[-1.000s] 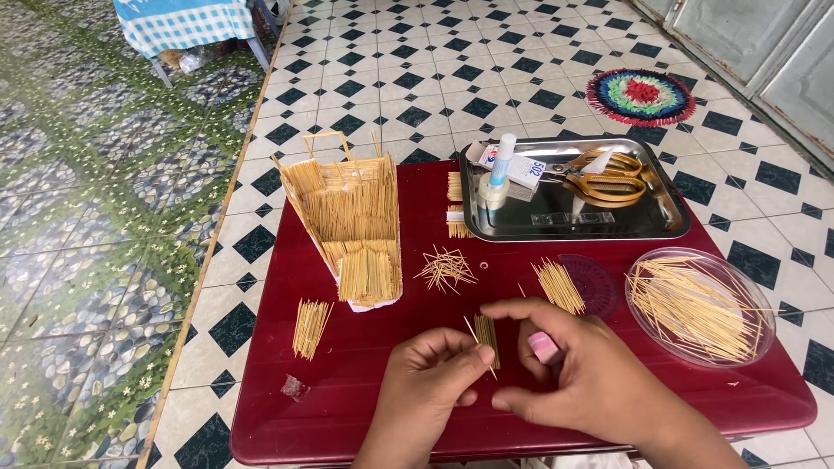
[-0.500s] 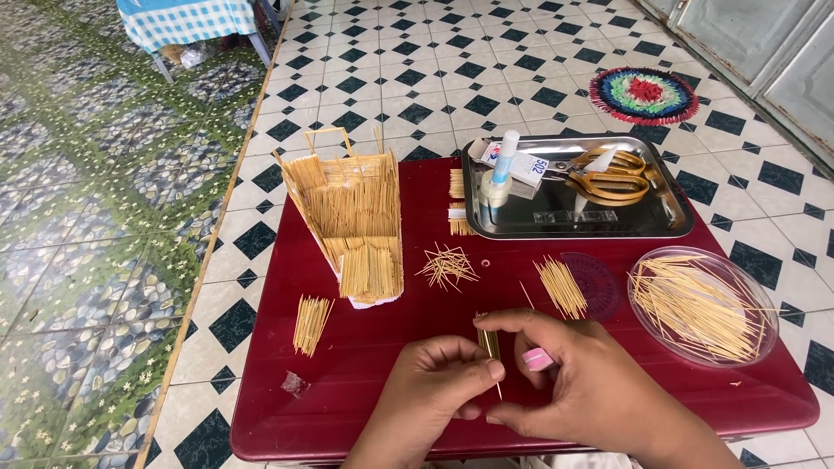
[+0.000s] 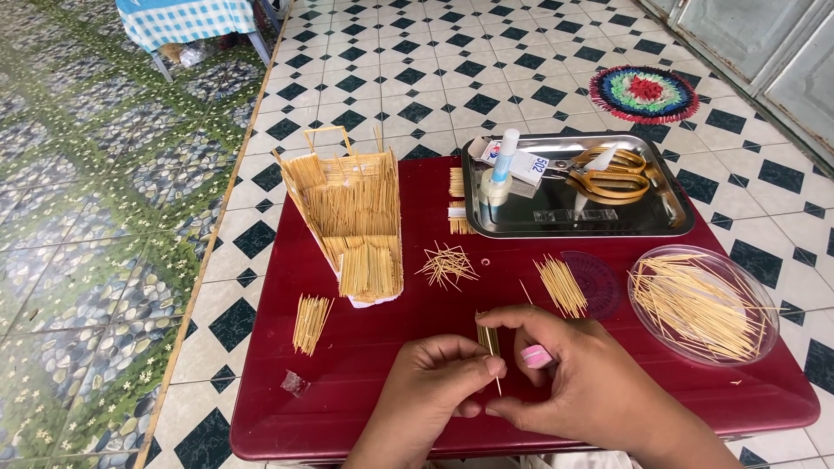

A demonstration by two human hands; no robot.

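Note:
My left hand (image 3: 432, 393) and my right hand (image 3: 579, 382) meet over the front of the dark red table (image 3: 365, 382). Together they pinch a small flat bundle of thin wooden sticks (image 3: 488, 340), held upright between the fingertips. One stick pokes down below the bundle. A small pink object (image 3: 536, 356) rests in my right hand's fingers. Behind the hands a loose pile of sticks (image 3: 562, 285) lies by a purple round protractor (image 3: 599, 280). A house-like model made of sticks (image 3: 354, 217) stands at the table's back left.
A steel tray (image 3: 669, 221) holds scissors (image 3: 608, 174), a glue tube (image 3: 499, 174) and small boxes. A clear oval dish of sticks (image 3: 704, 302) sits at right. Smaller stick heaps lie at centre (image 3: 447, 265) and left (image 3: 310, 322). Checkered floor tiles surround the table.
Both hands have drawn slightly toward the table's front edge, keeping hold of the stick bundle. The fingers have shifted along it, and the bundle now stands more upright.

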